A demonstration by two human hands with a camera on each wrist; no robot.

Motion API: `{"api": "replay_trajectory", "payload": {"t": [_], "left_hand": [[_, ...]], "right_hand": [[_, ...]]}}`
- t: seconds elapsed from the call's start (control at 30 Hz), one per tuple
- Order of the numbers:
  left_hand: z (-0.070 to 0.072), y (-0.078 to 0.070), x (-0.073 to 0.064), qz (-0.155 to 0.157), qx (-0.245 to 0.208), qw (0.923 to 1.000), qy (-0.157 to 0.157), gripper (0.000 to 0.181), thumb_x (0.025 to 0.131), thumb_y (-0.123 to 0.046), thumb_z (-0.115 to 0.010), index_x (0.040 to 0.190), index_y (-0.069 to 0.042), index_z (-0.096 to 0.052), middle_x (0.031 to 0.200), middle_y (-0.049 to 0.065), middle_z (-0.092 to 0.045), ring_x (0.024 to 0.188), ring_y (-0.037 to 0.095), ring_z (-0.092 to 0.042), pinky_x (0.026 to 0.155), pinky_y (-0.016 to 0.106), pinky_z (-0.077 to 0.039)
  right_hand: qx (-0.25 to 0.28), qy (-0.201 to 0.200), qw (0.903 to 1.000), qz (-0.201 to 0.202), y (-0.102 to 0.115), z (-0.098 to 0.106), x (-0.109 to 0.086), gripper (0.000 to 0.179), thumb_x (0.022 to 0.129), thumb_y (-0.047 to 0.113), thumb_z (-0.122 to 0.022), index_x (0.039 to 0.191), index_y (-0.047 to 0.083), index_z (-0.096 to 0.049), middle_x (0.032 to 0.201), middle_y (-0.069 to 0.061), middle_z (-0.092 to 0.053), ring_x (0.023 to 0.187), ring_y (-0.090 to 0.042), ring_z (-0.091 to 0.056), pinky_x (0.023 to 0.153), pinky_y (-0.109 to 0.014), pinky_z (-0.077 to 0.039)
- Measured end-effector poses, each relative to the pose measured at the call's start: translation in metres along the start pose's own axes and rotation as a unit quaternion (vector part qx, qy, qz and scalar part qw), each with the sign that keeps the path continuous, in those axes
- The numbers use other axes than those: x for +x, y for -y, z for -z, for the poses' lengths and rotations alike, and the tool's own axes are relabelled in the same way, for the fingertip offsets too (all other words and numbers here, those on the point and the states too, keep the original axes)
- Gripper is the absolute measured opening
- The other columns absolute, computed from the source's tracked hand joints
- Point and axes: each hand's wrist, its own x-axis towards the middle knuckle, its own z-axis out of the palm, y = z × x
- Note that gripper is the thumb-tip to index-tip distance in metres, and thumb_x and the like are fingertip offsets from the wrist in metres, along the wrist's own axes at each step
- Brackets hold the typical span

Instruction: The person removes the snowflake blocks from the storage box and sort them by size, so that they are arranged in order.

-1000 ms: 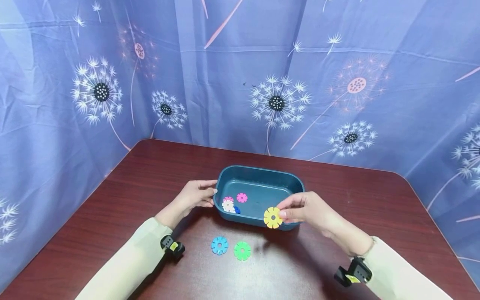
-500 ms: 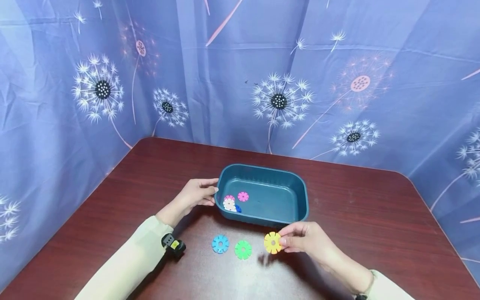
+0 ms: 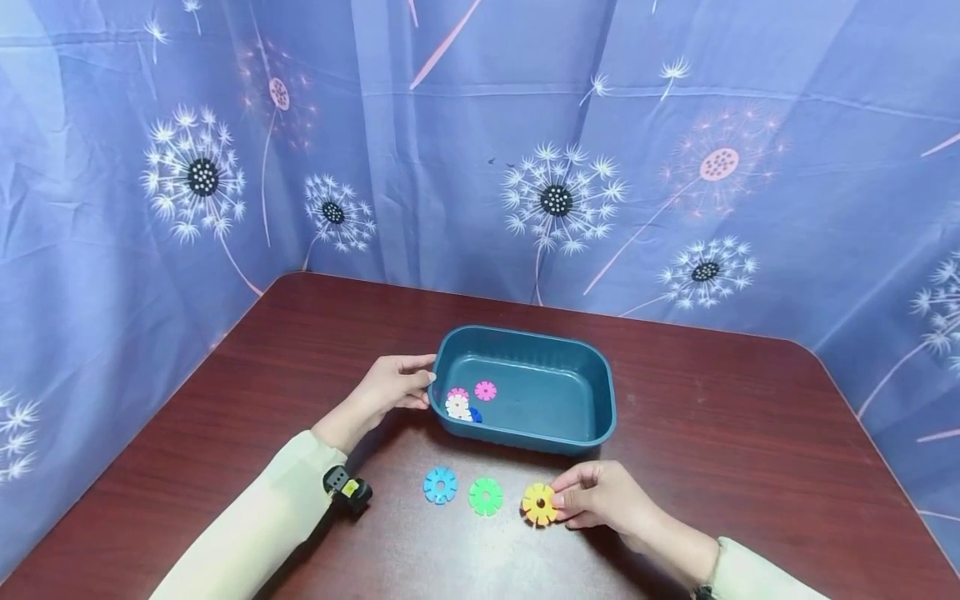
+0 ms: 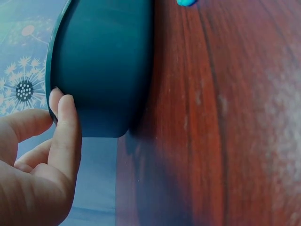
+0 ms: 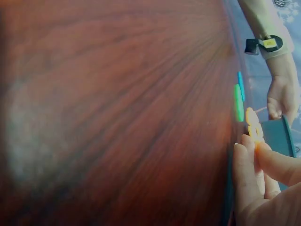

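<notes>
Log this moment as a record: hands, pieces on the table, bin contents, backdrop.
Left hand: touches the left end of the teal bin
Right hand: pinches the yellow piece
Table: light blue piece left of the green piece
Bin contents: pink pieces, dark blue piece, white plastic (overlap hides exact count)
Backdrop: blue curtain with dandelion print

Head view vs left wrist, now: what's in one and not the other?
Head only: the right hand pinching the yellow piece, the green piece, and the pink, white and dark-blue pieces in the bin.
Left wrist only: the outer face of the bin's end wall, close up.
Both: the bin, the left hand touching its end, the table and the patterned curtain; likely the light-blue piece too, only a sliver in the left wrist view.
</notes>
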Motion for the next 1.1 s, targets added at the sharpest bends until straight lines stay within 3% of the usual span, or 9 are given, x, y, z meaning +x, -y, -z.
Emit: {"api": "replay_trajectory", "payload": {"t": [0.23,0.6,1.1], "left_hand": [[0.0022,-0.0018,-0.0017,0.001,0.007,0.9999,-0.008,0.049,0.098,-0.006,-0.062,0.146,0.003,-0.053,0.082,0.007,-0.073,0.059,0.006,-0.064,0.065,0.021,-0.063],[0.0013,-0.0029,-0.0011,0.012,0.006,0.9999,-0.004,0.049,0.098,-0.006,-0.062,0.146,0.002,-0.053,0.077,0.004,-0.071,0.059,0.006,-0.064,0.066,0.020,-0.063],[-0.0013,-0.0010,0.0002,0.010,0.004,0.9999,0.002,0.050,0.098,-0.006,-0.062,0.146,0.003,-0.052,0.074,0.001,-0.070,0.059,0.006,-0.064,0.065,0.020,-0.063]], "right_hand": [[-0.026,-0.012,0.9995,-0.008,0.0034,-0.0004,0.0097,0.022,0.088,0.001,-0.074,0.105,-0.012,-0.070,0.087,-0.012,-0.079,0.070,-0.012,-0.074,0.062,-0.028,-0.064],[-0.079,-0.017,0.9966,-0.013,0.0096,-0.0034,0.0091,0.018,0.086,0.004,-0.077,0.098,-0.009,-0.073,0.078,-0.009,-0.077,0.060,-0.009,-0.069,0.055,-0.029,-0.062],[-0.059,-0.013,0.9978,-0.026,0.0029,-0.0011,0.0075,0.015,0.086,0.002,-0.075,0.095,-0.009,-0.073,0.072,-0.003,-0.074,0.058,-0.007,-0.067,0.055,-0.025,-0.062]]}}
